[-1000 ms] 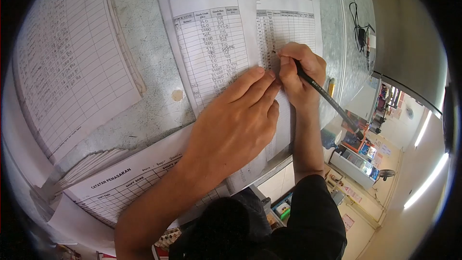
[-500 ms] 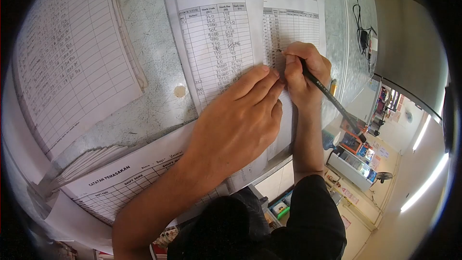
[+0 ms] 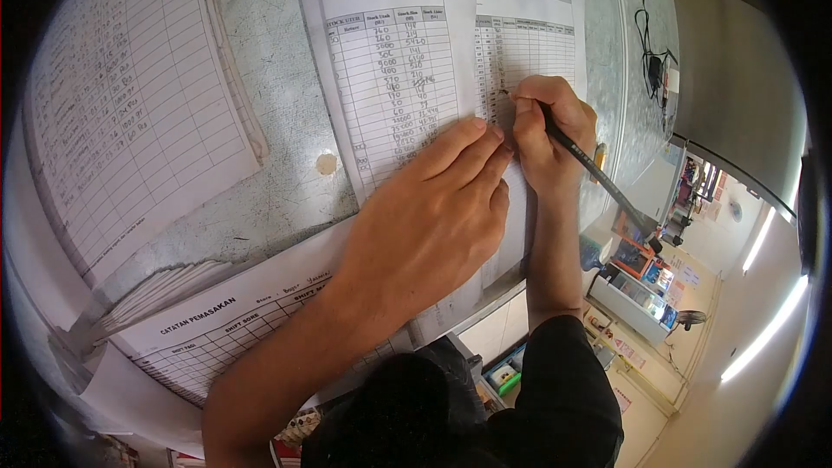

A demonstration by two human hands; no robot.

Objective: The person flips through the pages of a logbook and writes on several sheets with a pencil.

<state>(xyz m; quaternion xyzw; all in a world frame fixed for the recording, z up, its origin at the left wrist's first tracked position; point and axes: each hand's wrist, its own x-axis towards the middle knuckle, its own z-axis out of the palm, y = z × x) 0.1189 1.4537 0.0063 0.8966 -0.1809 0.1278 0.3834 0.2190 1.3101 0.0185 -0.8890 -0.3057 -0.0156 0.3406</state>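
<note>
My right hand [image 3: 555, 130] is closed around a black pen [image 3: 598, 173]. The pen's tip meets a column of small figures on a printed table sheet [image 3: 542, 56]. My left hand [image 3: 425, 208] lies flat, palm down, its fingertips close to my right hand. Beneath its fingers is a folded stock sheet [image 3: 386, 61] with handwritten numbers, which overlaps the printed sheet. My left forearm crosses a form headed "CATATAN PEMASAKAN" [image 3: 204, 316]. The palm and forearm hide parts of these papers.
A worn, handwritten ledger [image 3: 165, 121] lies on the scratched metal table [image 3: 286, 121] at left. Near the table's far edge are a black cable with an adapter [image 3: 654, 65] and a small yellow object [image 3: 600, 156]. A white display counter [image 3: 637, 302] and a fan [image 3: 691, 318] stand farther off.
The papers at left appear shifted very slightly in view. Both hands and the pen keep nearly the same position.
</note>
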